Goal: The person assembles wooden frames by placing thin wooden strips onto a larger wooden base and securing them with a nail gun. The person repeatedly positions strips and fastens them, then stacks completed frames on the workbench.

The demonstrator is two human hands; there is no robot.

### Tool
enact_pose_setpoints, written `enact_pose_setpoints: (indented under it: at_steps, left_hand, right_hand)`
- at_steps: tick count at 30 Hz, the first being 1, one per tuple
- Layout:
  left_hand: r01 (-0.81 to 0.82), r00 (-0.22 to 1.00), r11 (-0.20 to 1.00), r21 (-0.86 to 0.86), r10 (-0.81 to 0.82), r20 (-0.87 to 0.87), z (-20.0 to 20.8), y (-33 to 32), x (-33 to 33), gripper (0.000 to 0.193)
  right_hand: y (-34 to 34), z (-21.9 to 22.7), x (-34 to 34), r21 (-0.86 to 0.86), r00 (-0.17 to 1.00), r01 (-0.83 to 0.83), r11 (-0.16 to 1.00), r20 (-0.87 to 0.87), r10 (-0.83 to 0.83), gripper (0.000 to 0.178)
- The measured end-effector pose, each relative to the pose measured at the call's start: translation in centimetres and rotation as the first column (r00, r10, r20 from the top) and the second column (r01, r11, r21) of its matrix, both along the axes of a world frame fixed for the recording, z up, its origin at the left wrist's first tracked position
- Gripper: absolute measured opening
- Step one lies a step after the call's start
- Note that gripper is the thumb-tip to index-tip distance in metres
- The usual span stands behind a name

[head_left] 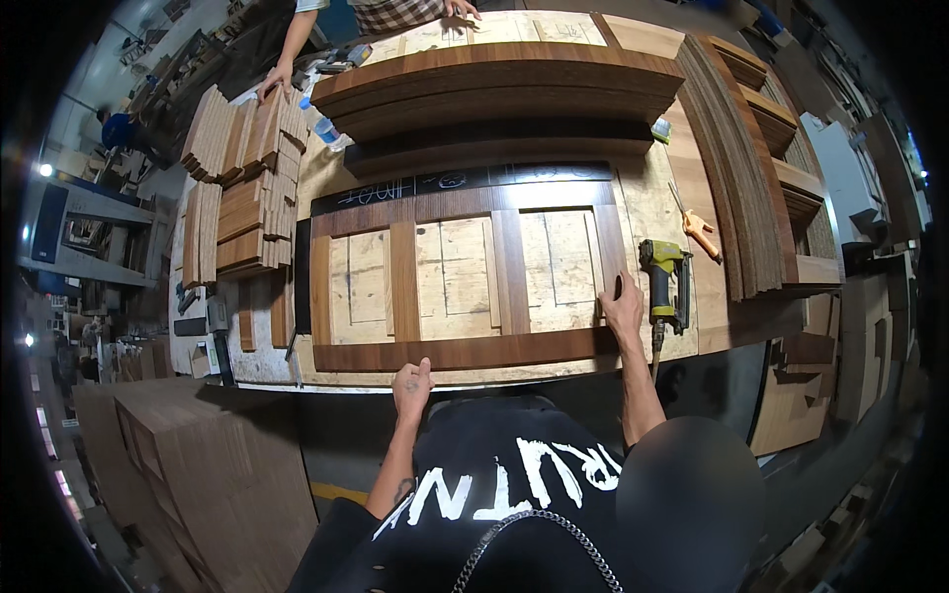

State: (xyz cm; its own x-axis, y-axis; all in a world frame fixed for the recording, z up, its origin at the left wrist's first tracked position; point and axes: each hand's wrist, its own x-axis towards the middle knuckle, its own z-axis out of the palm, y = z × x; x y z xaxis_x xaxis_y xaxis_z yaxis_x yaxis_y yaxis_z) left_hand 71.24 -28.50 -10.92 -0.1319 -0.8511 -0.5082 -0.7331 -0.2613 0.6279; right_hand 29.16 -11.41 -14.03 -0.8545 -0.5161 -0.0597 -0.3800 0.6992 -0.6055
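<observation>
A walnut-brown wooden frame [465, 354] is laid flat on a pale plywood workbench [643, 203], directly in front of a person seen from above. Its two long rails, two end stiles and two inner dividers are all set in place, so that three openings are formed; the layout can be judged largely complete. No filling is seen in the openings, through which the bench top is visible, and whether the joints have been fastened cannot be made out. The left hand [412, 387] is placed at the near rail, its fingers curled narrowly; whether the rail is pinched cannot be told. The right hand [623, 306] is set at the right stile, thumb and forefinger bowed apart, and a firm grip cannot be confirmed. Just beside that hand, a green-and-black nail gun [664, 282] is left unheld on the bench, so any nailing can be judged not under way. Orange-handled pliers [700, 235] are placed beyond it. Behind the frame, long brown boards [494, 89] are stacked; to the left, shorter wooden strips [242, 212] are piled, touched at the far end by a co-worker's hand [279, 77].
</observation>
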Motion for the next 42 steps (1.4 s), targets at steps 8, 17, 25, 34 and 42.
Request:
enact_pose_setpoints:
  at_steps: [8, 17, 25, 34, 42]
  left_hand:
    - [0.432, 0.899, 0.686, -0.585, -0.382, 0.215, -1.3, -1.6, -1.9, 0.037]
    - [0.004, 0.903, 0.759, -0.651, 0.277, 0.329, -4.9, -8.1, 2.8, 0.084]
    - [-0.167, 0.815, 0.772, -0.613, 0.458, 0.355, -5.2, -9.6, 6.4, 0.082]
    - [-0.177, 0.795, 0.729, -0.662, 0.502, 0.340, -5.1, -10.1, 6.7, 0.074]
    - [-0.154, 0.889, 0.743, -0.651, 0.392, 0.238, -5.3, -10.6, 3.5, 0.075]
  right_hand:
    - [-1.1, 0.6, -1.1, 0.078, 0.999, 0.011, 0.997, -0.033, -0.008, 0.065]
    - [0.0, 0.6, -1.6, 0.234, 0.999, -0.020, 0.972, -0.045, 0.032, 0.077]
    - [-2.3, -0.9, -2.7, 0.264, 0.999, 0.014, 0.964, -0.050, 0.000, 0.066]
    - [-1.8, -4.0, -5.1, 0.336, 0.996, 0.024, 0.941, -0.089, 0.007, 0.064]
    - [-1.6, -1.1, -4.3, 0.392, 0.992, -0.083, 0.916, -0.058, 0.115, 0.071]
